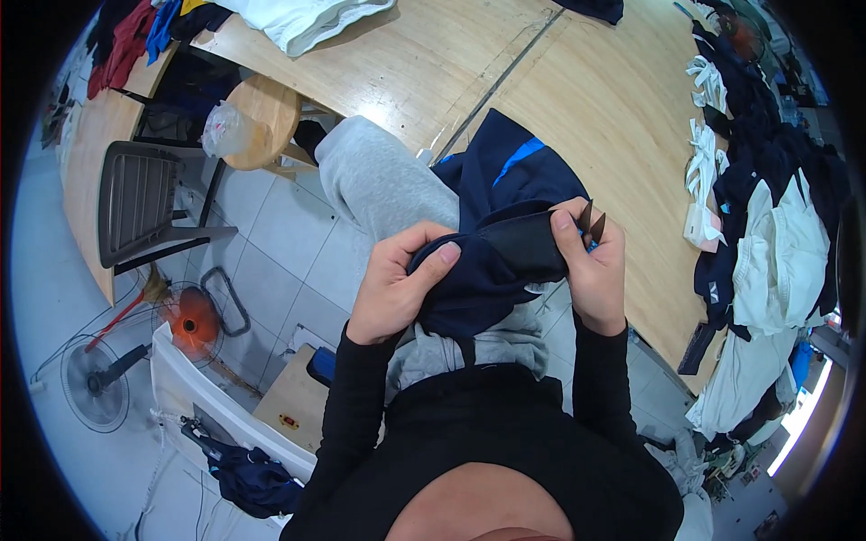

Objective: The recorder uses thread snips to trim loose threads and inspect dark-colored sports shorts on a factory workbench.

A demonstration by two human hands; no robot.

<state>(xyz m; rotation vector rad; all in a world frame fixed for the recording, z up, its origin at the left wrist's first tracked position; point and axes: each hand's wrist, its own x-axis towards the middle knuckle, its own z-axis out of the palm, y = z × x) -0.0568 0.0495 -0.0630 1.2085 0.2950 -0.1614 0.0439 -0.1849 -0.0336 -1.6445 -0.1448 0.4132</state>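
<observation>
There are two hands, one left hand (401, 281) and one right hand (597, 270), one held navy garment (469, 298), one pair of snips (593, 225), one stool (268, 95), one chair (140, 200) and, at left, two fans (189, 325). The clothes heaped at right (780, 257) are too jumbled to count.

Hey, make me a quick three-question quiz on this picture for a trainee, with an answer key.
1. True or false: the left grip and the right grip both hold the dark garment.

2. Which of these stands to the left of the round wooden stool in the picture?
A) a ladder
B) a chair
C) a bicycle

3. Fill in the blank: the stripe on the dark garment is bright ____.

Key: 1. True. 2. B. 3. Blue.
</observation>
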